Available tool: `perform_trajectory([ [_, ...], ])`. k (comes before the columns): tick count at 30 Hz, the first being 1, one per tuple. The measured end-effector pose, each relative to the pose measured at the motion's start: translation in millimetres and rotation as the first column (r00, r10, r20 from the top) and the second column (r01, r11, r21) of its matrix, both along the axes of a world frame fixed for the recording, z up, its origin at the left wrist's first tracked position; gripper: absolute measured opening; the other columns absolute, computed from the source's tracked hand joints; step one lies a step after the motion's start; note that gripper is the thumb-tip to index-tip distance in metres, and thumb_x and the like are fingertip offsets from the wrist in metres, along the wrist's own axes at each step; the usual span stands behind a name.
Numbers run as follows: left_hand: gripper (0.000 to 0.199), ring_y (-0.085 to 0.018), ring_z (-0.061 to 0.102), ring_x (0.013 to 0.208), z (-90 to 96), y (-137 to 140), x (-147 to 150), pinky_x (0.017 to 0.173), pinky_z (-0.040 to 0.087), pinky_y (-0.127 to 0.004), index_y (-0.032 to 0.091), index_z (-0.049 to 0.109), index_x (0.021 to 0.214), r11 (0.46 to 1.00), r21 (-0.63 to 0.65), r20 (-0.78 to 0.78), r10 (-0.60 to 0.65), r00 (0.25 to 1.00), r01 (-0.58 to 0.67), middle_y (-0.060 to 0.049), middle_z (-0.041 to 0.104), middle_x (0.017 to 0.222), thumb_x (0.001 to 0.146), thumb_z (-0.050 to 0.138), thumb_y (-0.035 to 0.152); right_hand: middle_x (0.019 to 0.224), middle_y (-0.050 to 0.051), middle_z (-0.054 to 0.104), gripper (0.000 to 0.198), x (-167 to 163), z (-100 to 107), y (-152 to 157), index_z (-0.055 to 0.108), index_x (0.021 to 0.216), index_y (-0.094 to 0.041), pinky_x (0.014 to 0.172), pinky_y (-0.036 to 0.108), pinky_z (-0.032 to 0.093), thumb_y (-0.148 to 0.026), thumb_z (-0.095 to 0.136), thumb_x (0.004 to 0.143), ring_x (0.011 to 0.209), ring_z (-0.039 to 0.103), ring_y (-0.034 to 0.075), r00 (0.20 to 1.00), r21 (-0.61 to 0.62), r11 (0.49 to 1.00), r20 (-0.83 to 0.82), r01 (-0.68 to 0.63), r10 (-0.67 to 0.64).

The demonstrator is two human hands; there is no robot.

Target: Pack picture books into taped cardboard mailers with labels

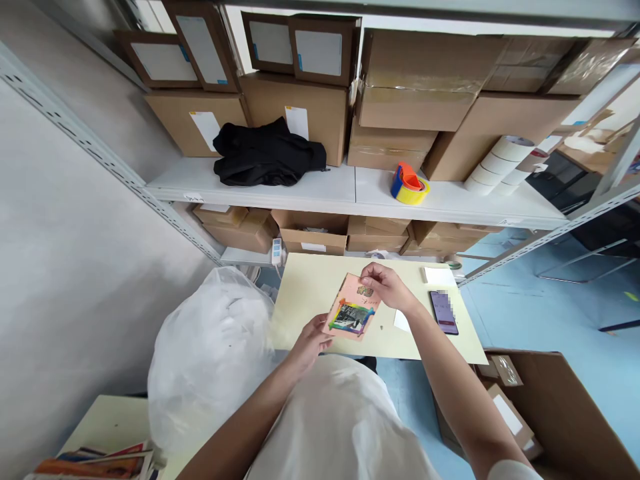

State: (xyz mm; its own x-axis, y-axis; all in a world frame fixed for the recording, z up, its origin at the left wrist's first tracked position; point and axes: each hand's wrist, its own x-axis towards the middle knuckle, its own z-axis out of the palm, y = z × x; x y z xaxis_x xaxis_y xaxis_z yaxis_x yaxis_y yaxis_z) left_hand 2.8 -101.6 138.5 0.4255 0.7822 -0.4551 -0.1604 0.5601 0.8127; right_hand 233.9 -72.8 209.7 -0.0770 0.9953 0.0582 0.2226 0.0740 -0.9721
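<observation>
A small pink book (353,310), its cover bearing a dark picture in a rainbow-coloured frame, is held tilted above the cream table (305,287). My left hand (310,343) grips its lower left corner, the thumb near the cover's edge. At the upper right corner, my right hand (384,283) pinches the book with bent fingers. Under my right forearm lies a white paper (401,321), partly hidden. To the right of it a phone (444,313) rests on the table, with a stack of white cards (439,277) behind it.
Metal shelving with a white shelf (345,190) holds cardboard boxes, black clothing (267,153), a tape dispenser (410,185) and tape rolls (495,167). A large white plastic bag (210,353) bulges at the left. An open carton (565,400) with parcels stands at the lower right.
</observation>
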Motion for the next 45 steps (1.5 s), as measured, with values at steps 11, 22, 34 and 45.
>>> perform_trajectory([
  [11,0.036,-0.013,0.055,0.063,2.2,7,0,0.064,0.044,-0.024,0.015,0.071,0.083,0.958,0.288,-0.112,0.026,0.993,0.008,-0.002,0.064,0.068,0.067,0.071,0.047,0.087,0.005,0.068,0.047,-15,-22,-5,0.055,0.105,-0.023,0.062,0.029,0.048,-0.055,0.065,0.072,0.070,0.063,0.017,0.910,-0.182,0.944,-0.265,0.277,-0.318],
  [22,0.058,-0.015,0.062,0.072,-21.1,7,-2,0.076,0.049,-0.030,0.016,0.057,0.119,0.960,0.274,-0.097,0.095,0.991,-0.066,-0.003,0.068,0.077,0.070,0.069,0.046,0.080,0.003,0.065,0.046,-48,-74,-83,0.063,0.116,-0.022,0.061,0.030,0.050,-0.047,0.061,0.077,0.062,0.055,0.013,0.908,-0.296,0.896,-0.158,0.331,-0.388],
  [34,0.054,-0.013,0.058,0.076,-25.7,13,-6,0.069,0.052,-0.027,0.020,0.059,0.118,0.933,0.356,-0.162,0.006,0.987,0.052,-0.005,0.060,0.094,0.068,0.070,0.037,0.082,0.004,0.066,0.048,-44,-81,-80,0.063,0.117,-0.022,0.062,0.030,0.050,-0.046,0.061,0.076,0.064,0.055,0.014,0.890,-0.318,0.862,-0.102,0.394,-0.444],
  [45,0.045,-0.012,0.059,0.074,-66.0,10,-11,0.070,0.052,-0.027,0.020,0.062,0.108,0.985,0.138,-0.131,0.118,0.984,-0.100,-0.005,0.062,0.094,0.066,0.071,0.037,0.082,0.003,0.066,0.053,-47,-106,-63,0.062,0.120,-0.022,0.062,0.033,0.052,-0.050,0.062,0.075,0.059,0.054,0.013,0.933,-0.473,0.813,0.060,0.340,-0.355],
])
